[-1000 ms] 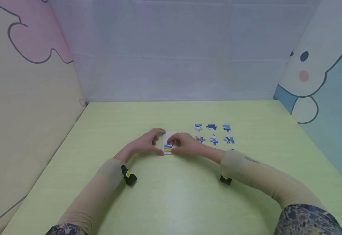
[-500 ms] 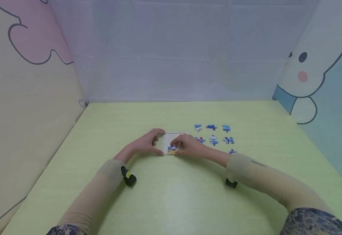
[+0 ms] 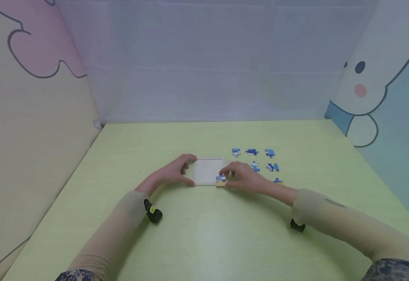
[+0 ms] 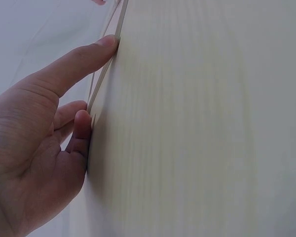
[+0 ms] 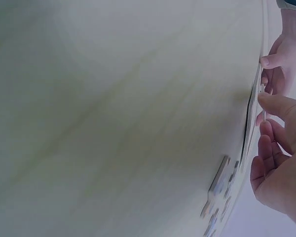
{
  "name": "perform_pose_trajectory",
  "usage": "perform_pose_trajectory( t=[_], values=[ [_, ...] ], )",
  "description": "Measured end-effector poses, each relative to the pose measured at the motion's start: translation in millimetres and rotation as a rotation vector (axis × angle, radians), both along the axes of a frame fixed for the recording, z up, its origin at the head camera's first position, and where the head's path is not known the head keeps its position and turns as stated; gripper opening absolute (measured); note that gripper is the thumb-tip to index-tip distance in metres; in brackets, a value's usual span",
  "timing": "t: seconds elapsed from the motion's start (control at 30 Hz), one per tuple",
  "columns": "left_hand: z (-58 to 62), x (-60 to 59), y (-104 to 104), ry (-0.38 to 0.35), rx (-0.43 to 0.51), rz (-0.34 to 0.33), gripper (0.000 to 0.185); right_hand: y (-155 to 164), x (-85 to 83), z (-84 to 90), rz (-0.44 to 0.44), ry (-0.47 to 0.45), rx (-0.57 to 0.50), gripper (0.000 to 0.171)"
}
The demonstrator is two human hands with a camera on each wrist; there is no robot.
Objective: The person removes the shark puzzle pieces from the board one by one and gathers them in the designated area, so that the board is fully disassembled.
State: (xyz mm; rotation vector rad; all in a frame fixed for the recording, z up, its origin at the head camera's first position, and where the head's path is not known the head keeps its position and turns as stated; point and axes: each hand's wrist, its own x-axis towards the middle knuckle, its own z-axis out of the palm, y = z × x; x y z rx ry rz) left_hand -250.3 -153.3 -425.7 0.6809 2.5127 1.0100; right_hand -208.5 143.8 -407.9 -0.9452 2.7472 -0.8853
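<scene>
Right now the right hand (image 3: pixel 244 178) pinches a small blue and yellow puzzle piece (image 3: pixel 220 180) at the near right corner of the white tray (image 3: pixel 208 171), while the left hand (image 3: pixel 176 171) braces the tray's left edge between straight fingers and thumb. If the piece comes down crooked it could ride up on the rim, and a hard push might skid the tray toward the loose pieces (image 3: pixel 257 160) lying just to its right on the green table (image 3: pixel 204 234).

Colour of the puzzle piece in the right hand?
Blue on top, yellow below; the puzzle piece shows best in the head view.
</scene>
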Motion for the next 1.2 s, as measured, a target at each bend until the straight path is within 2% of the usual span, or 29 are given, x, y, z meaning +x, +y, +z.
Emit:
perform_pose_trajectory(
  t=[0.3, 0.57, 0.83, 1.2],
  values=[
    [2.0, 1.7, 0, -0.026, 0.002, 0.01, 0.093, 25, 8.1, 1.7, -0.014, 0.03, -0.007, 0.037],
    [0.5, 0.0, 0, -0.015, -0.002, 0.004, 0.092, 41, 12.8, 1.4, 0.0, 0.067, 0.006, 0.037],
    [-0.5, -1.4, 0, -0.012, -0.003, -0.001, 0.092, 46, 14.7, 0.3, -0.024, 0.049, 0.028, 0.035],
    [0.7, -0.3, 0, -0.009, -0.007, -0.004, 0.092, 51, 13.7, -2.4, -0.002, 0.074, 0.089, 0.034]
  ],
)
